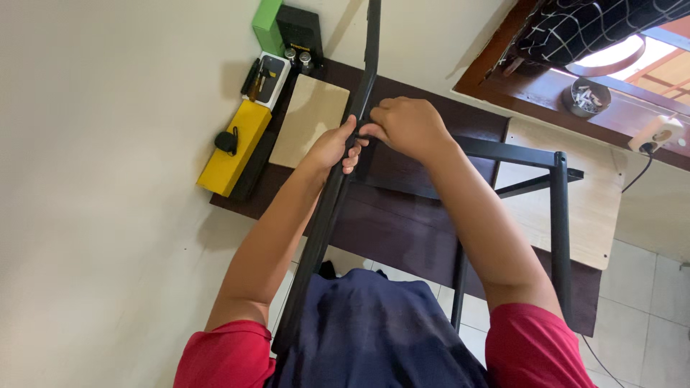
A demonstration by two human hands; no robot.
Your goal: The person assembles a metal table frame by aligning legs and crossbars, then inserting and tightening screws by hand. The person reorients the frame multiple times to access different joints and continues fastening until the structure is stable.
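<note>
A: What is the biggest thing here, and how does it lie?

B: The dark brown bench (402, 230) is the biggest; on it stands a black metal frame (559, 215) over a pale wooden board (568, 208); the long black bar (338, 187) is my landmark; its long axis runs from the person's lap, below, up past the far edge of the bench toward the wall, a little tilted to the right at the top.

A: And the hands, where are they from the bar?

B: Both meet at about the middle of the bar; the left hand (334, 147) comes from the left side of it and its grip is closed around the bar itself, fingers wrapped over the front; the right hand (410, 126) is just right of the bar, touching it; its fingers are curled shut on something small and dark at the bar's edge; what that small thing is I cannot tell, it is hidden by the fingers.

A: Which hand is nearer to the bar?

B: The left one, because it already holds it; the right one works from the side.

A: Anything smaller around?

B: Left of the bar lie a second pale board (310, 121), then a yellow box (233, 147), further a green box (267, 25).
</note>
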